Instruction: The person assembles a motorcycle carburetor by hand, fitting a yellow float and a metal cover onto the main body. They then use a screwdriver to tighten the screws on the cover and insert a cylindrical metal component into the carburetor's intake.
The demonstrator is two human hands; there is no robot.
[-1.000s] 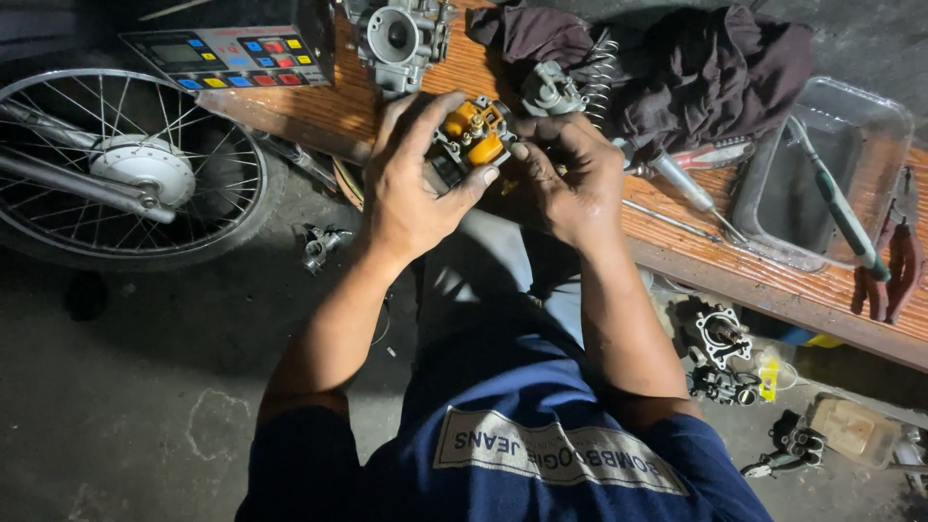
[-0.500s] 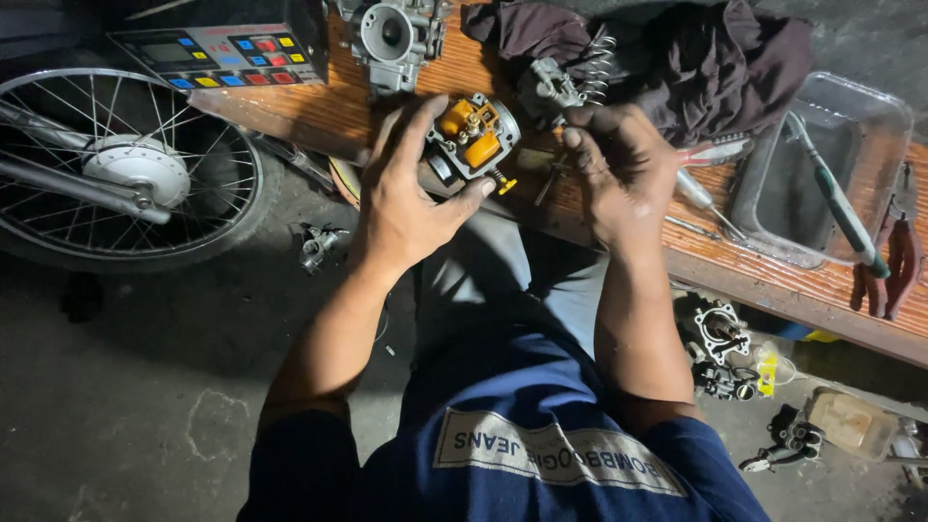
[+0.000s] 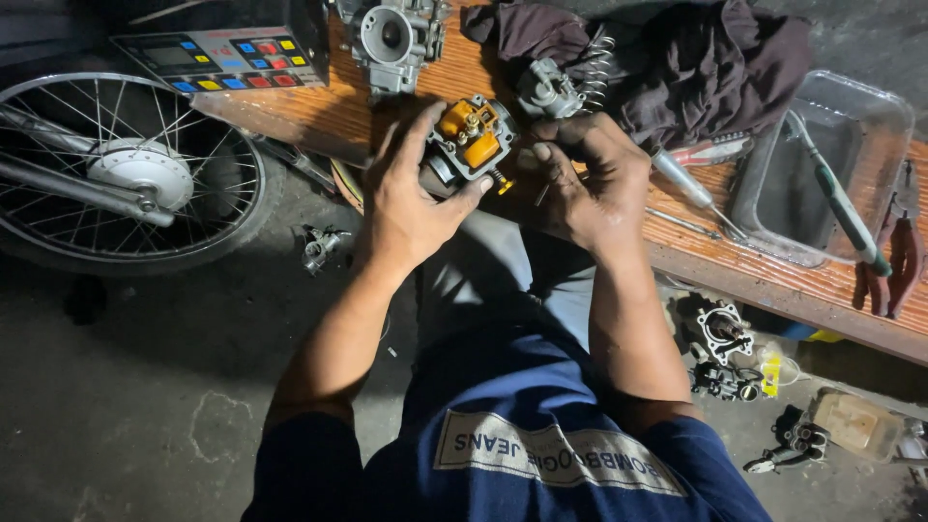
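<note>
Here, left hand (image 3: 411, 208) gripping orange-floated metal carburettor (image 3: 466, 143), right hand (image 3: 585, 179) seemingly pinching.

Worn orange-brown wooden bench (image 3: 329, 121), bearing a grey metal carburettor body (image 3: 391, 39) and crumpled dark cloth (image 3: 696, 68). Also a clear plastic tray (image 3: 822, 164), red-handled pliers (image 3: 894, 256), possibly a screwdriver (image 3: 691, 188).

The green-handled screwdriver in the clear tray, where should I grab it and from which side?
Take the green-handled screwdriver by its long handle, from above. It leans across the clear tray, its upper end raised over the rim, clear of the red pliers beside it.
</note>
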